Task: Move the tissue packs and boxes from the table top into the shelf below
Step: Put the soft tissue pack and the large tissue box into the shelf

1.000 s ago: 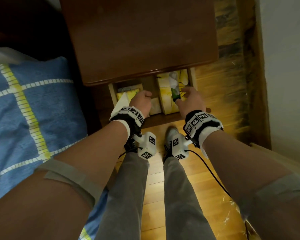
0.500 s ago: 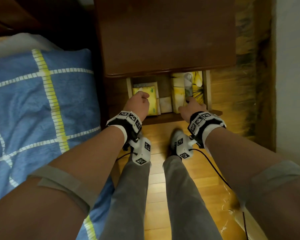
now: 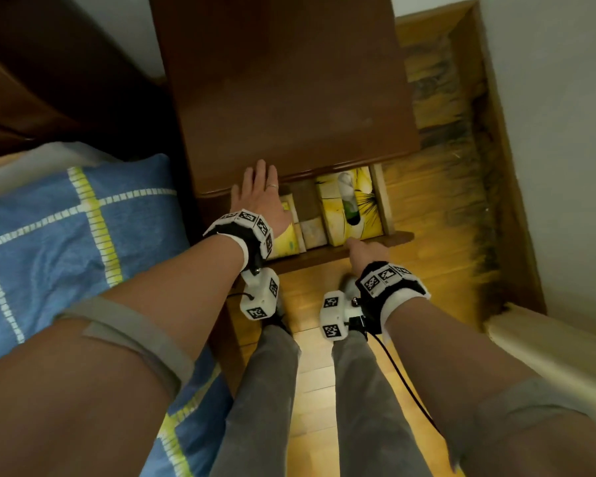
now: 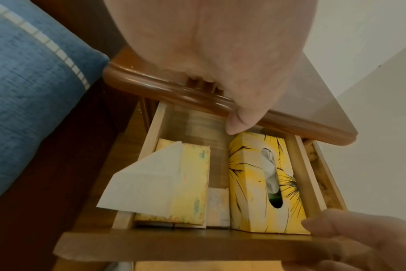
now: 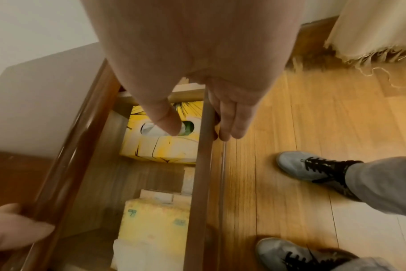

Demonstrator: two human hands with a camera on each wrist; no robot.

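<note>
Two hands have come out of the drawer since half a second ago, when both reached among the tissues; judge loading complete and closing as your next step. Head view: your left hand [image 3: 260, 197] now lies flat on the front edge of the table top [image 3: 289, 91], fingers straight and spread, holding nothing. Your right hand [image 3: 367, 253] sits at the drawer front [image 3: 327, 254]; its fingers are hidden here. The table top is bare of tissue items. Left wrist view: the tissue box [image 4: 264, 185], yellow with dark streaks, lies along the right side of the drawer, a tissue showing at its slot. The tissue pack [image 4: 186, 183] lies at the left, a loose white sheet [image 4: 146, 185] draped over it and past the drawer side. A smaller pale pack [image 4: 218, 207] sits between them. Your left thumb tip hangs above the far end of the box, apart from it. Right wrist view: your right fingers [image 5: 230, 117] hang straight down the outer face of the drawer front, thumb on the inner side over the box slot, loosely straddling the panel. Whether the thumb touches the box cannot be told.
</note>
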